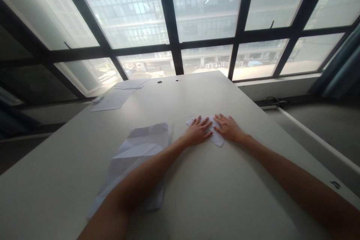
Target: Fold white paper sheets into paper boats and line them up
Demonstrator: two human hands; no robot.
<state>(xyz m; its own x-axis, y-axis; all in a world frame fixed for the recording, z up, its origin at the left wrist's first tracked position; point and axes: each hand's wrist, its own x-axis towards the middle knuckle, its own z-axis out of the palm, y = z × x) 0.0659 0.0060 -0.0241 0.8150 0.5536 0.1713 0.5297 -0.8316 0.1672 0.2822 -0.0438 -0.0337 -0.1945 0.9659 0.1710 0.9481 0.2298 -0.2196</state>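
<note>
A small folded piece of white paper (218, 139) lies flat on the white table (213, 187), partly covered by both hands. My left hand (198, 131) rests on its left part with fingers spread. On its right part lies my right hand (228, 127), palm down and fingers stretched out. The middle of the folded paper shows between the hands, and one corner points toward me. A larger creased sheet of paper (149, 138) lies to the left, partly hidden under my left forearm.
Farther back on the left are several flat paper sheets (115, 100). Two round holes pierce the tabletop near its far edge, one of them a dark cable hole (159, 82). Beyond the table stand dark-framed windows (202, 7). A small dark object (335, 184) sits near the right edge.
</note>
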